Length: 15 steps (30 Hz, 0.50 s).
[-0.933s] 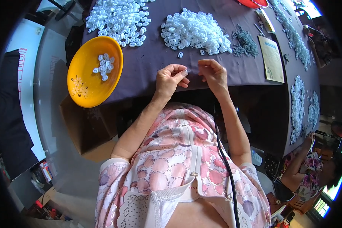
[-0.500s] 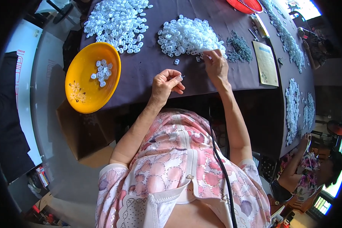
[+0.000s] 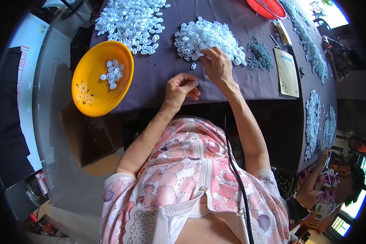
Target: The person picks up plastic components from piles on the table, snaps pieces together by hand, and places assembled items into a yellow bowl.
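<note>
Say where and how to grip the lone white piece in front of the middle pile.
Probably by two opposite outer edges, pinched between thumb and fingertip from above and the person's side. The lone white piece lies apart on the dark cloth, so its edges look reachable; the middle pile sits just beyond and the right hand close on its right. Its exact tilt is unclear.

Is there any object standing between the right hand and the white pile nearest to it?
Nothing visible does: the right hand overlaps the near edge of the white pile in this view, though I cannot tell if they touch. One loose piece lies left of the hand, seemingly out of its way.
</note>
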Each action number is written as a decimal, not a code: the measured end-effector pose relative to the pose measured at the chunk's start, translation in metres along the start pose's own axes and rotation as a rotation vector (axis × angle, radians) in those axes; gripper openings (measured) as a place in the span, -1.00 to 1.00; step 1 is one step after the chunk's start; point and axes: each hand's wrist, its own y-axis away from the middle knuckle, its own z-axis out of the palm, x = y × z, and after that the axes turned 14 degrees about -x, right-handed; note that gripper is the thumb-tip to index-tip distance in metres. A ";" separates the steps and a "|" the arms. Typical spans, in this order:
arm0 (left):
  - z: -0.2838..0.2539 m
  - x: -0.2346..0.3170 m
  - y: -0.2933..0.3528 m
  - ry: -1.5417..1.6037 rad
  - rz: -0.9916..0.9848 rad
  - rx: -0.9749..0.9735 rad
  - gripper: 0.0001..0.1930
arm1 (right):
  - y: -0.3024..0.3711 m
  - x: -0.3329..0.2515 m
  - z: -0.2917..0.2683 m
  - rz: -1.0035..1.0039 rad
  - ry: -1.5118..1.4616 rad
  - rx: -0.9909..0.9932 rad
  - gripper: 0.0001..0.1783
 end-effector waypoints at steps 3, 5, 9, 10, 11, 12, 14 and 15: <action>-0.001 -0.001 0.000 0.010 0.002 -0.005 -0.89 | -0.012 -0.005 0.010 0.084 0.164 -0.101 -0.78; -0.003 -0.001 0.000 0.007 0.002 -0.007 -0.89 | -0.016 -0.003 0.014 0.090 0.168 -0.129 -0.81; -0.004 0.000 -0.001 0.004 0.010 -0.031 -0.89 | -0.009 0.006 0.012 0.055 0.145 -0.152 -0.89; -0.004 0.000 -0.001 0.000 0.011 -0.035 -0.89 | -0.005 0.009 0.010 0.019 0.053 -0.128 -0.90; -0.004 -0.001 -0.002 0.002 0.010 -0.037 -0.89 | -0.001 0.011 0.009 -0.016 -0.039 -0.104 -0.90; -0.005 -0.001 -0.001 0.012 0.018 -0.037 -0.89 | 0.003 0.006 0.006 -0.018 -0.081 0.006 -0.90; -0.005 0.000 0.000 0.022 0.024 -0.037 -0.88 | 0.017 0.005 0.004 0.142 -0.445 0.107 -0.89; -0.004 0.001 0.000 0.012 0.012 -0.029 -0.89 | 0.024 0.006 0.004 0.177 -0.603 0.106 -0.84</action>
